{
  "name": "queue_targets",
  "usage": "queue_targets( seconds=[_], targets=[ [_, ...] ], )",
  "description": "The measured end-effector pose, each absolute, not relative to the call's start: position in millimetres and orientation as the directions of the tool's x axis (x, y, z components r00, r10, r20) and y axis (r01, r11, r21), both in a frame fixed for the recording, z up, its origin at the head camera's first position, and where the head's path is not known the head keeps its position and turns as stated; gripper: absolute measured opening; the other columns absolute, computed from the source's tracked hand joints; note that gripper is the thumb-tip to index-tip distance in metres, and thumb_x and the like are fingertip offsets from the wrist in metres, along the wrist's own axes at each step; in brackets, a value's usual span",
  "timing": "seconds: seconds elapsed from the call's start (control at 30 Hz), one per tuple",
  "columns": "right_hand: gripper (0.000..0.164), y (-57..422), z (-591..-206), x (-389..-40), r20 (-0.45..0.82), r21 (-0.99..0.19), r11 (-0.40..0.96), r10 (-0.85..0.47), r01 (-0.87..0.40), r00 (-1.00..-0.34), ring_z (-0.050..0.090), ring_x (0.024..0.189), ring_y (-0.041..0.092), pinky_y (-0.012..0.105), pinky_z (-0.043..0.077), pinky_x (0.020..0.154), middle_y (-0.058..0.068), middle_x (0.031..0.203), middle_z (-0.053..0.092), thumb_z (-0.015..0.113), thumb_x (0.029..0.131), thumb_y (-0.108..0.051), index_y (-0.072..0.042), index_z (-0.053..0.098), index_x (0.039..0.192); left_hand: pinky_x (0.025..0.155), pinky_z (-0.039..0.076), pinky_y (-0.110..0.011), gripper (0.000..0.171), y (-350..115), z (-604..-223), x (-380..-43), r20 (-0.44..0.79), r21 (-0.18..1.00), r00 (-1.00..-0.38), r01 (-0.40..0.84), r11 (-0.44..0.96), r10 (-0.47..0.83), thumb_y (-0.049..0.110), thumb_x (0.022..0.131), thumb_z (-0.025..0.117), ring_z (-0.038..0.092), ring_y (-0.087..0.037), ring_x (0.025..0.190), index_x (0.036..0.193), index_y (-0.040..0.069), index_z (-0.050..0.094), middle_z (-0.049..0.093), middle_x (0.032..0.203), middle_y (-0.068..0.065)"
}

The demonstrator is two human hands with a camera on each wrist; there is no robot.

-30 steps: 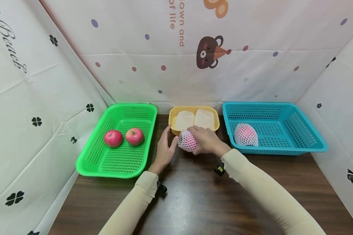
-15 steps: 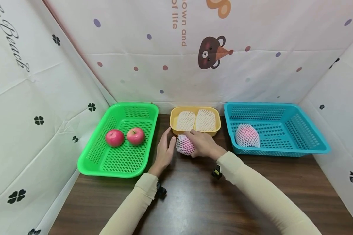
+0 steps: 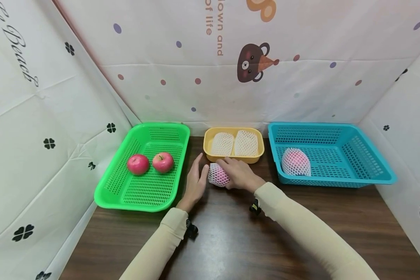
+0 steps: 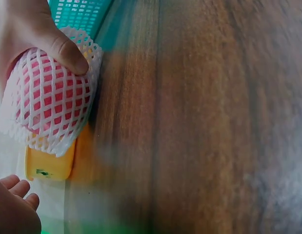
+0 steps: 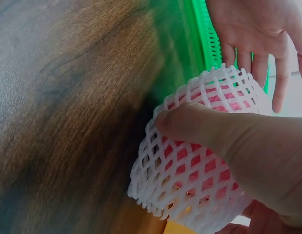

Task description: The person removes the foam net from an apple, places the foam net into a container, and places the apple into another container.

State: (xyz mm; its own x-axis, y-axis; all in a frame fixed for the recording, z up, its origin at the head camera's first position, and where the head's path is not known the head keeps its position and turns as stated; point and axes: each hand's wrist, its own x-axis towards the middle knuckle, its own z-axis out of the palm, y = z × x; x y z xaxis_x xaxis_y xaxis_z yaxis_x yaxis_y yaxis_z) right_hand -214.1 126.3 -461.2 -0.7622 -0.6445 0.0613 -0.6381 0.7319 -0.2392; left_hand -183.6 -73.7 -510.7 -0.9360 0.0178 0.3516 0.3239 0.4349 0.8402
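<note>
In the head view my right hand [image 3: 240, 174] grips a red apple in a white foam net [image 3: 218, 175] just in front of the yellow container. The right wrist view shows the thumb [image 5: 194, 124] lying across the net, whose ends stick out past the apple. My left hand [image 3: 195, 184] is held with straight fingers just left of the apple, its palm turned towards it. In the left wrist view a gap shows between the left hand [image 4: 16, 207] and the netted apple [image 4: 55, 97].
Two flat foam nets [image 3: 222, 144] lie in the yellow container [image 3: 231, 160]. On the left, a green basket [image 3: 140, 206] holds two bare apples [image 3: 138, 164]. The blue basket [image 3: 336, 181] on the right holds another netted apple [image 3: 296, 162]. Patterned cloth [image 3: 161, 46] hangs behind.
My right hand has brought the netted apple a little nearer to me and leftward, away from the yellow container. The left hand has stayed almost still. The head view has shifted slightly.
</note>
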Motion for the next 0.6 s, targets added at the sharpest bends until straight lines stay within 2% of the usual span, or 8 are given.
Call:
queue_targets(
  seconds=[0.23, 0.47, 0.6],
  targets=[
    [0.09, 125.0, -460.5, -214.5, 0.024, -0.261, 0.739, -0.638, -0.621, -0.77, 0.061, 0.1, 0.03, 0.05, 0.054, 0.087, 0.013, 0.126, 0.056, 0.094, 0.074, -0.019, -0.011, 0.044, 0.149, 0.12, 0.028, -0.05, 0.057, -76.1, -510.6, -181.6, 0.333, 0.844, -0.943, 0.307, 0.44, 0.018, 0.035, 0.109, 0.045, 0.034, -0.024, 0.149, 0.159, 0.008, 0.034, 0.038, 0.162, -0.008],
    [0.088, 123.7, -458.8, -213.7, -0.007, -0.263, 0.744, -0.638, -0.614, -0.77, 0.06, 0.106, 0.031, 0.052, 0.053, 0.089, 0.013, 0.128, 0.056, 0.092, 0.076, -0.017, -0.011, 0.043, 0.149, 0.121, 0.028, -0.048, 0.058, -77.0, -511.6, -180.9, 0.311, 0.851, -0.95, 0.286, 0.441, 0.017, 0.037, 0.109, 0.045, 0.033, -0.022, 0.15, 0.16, 0.011, 0.034, 0.037, 0.163, -0.006],
    [0.089, 122.6, -459.2, -213.1, -0.016, -0.252, 0.752, -0.633, -0.609, -0.774, 0.058, 0.11, 0.03, 0.052, 0.053, 0.091, 0.013, 0.13, 0.055, 0.092, 0.077, -0.017, -0.011, 0.042, 0.15, 0.121, 0.028, -0.05, 0.06, -77.3, -512.0, -180.4, 0.324, 0.847, -0.946, 0.298, 0.44, 0.016, 0.038, 0.109, 0.045, 0.034, -0.024, 0.15, 0.159, 0.008, 0.034, 0.038, 0.162, -0.008]
  ],
)
